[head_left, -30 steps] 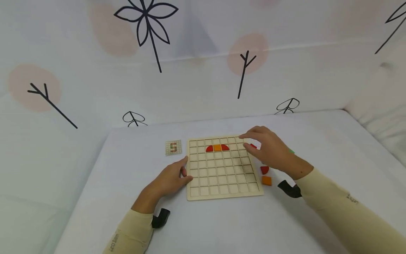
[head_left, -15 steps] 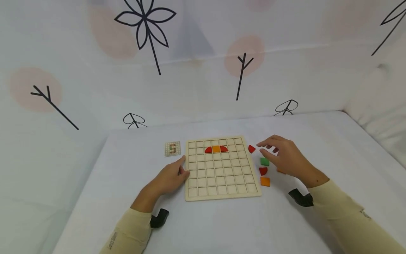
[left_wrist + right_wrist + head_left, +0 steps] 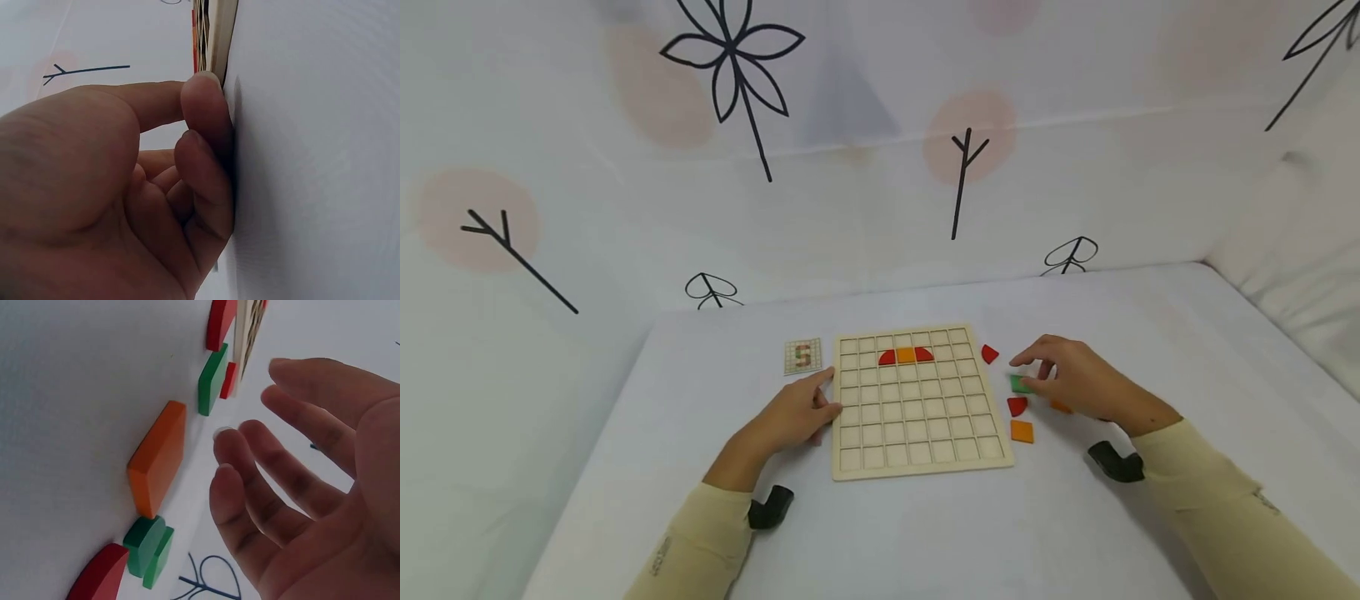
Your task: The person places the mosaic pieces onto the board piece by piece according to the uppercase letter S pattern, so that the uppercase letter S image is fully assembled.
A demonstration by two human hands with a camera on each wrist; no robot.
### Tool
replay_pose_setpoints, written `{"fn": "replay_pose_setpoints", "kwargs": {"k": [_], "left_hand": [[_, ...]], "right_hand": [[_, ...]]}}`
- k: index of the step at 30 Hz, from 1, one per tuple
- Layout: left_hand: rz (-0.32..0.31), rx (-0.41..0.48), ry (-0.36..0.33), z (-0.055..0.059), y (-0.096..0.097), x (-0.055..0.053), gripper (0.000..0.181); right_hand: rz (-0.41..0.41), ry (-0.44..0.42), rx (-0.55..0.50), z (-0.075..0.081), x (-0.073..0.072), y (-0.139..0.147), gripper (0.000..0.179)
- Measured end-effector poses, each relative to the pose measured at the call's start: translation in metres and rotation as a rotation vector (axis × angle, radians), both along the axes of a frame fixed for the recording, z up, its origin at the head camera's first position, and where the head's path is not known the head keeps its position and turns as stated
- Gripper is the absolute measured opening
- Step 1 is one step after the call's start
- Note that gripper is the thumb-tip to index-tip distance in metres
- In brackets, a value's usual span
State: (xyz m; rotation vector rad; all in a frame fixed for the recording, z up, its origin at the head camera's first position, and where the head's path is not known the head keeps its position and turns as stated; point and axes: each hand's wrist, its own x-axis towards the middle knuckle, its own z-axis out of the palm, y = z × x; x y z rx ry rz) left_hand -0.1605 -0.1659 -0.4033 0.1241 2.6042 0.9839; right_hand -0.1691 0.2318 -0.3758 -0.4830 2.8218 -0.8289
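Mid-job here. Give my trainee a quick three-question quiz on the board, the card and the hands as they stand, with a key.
1. How many pieces lie on the board, and in what colours?
2. True or false: the right hand is gripping a piece.
3. In the head view, where is the card?
A) On the board
B) Left of the board, apart from it
C) Right of the board

Key:
1. Three: two red, with one orange between them.
2. False; the right wrist view shows its fingers holding nothing.
3. B
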Motion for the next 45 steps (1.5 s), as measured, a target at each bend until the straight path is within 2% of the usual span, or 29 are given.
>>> {"fn": "replay_pose_setpoints", "kwargs": {"k": [7,13,18,28,36,45], "left_hand": [[-0.010,0.022,0.012,-0.002,-0.003,0.001,0.071],[-0.017,0.018,0.023,-0.002,-0.004,0.001,0.071],[-0.034,0.015,0.023,-0.002,-0.004,0.001,0.071],[-0.037,-0.007,0.020,-0.002,-0.003,-0.001,0.071],[-0.022,-0.004,0.009,0.001,-0.004,-0.001,0.072],[-0.022,0.009,-0.006,0.002,-0.001,-0.001,0.073]], "right_hand": [[0.016,-0.026,0.069,-0.008,-0.004,0.000,0.033],[0.030,0.001,0.091,-0.007,-0.004,0.002,0.031],[0.028,-0.026,0.105,-0.009,-0.004,0.003,0.030],[0.042,-0.014,0.121,-0.009,-0.007,0.005,0.029],[0.022,-0.030,0.115,-0.005,-0.010,0.001,0.025],[-0.002,-0.044,0.109,-0.010,-0.011,0.001,0.022]]}}
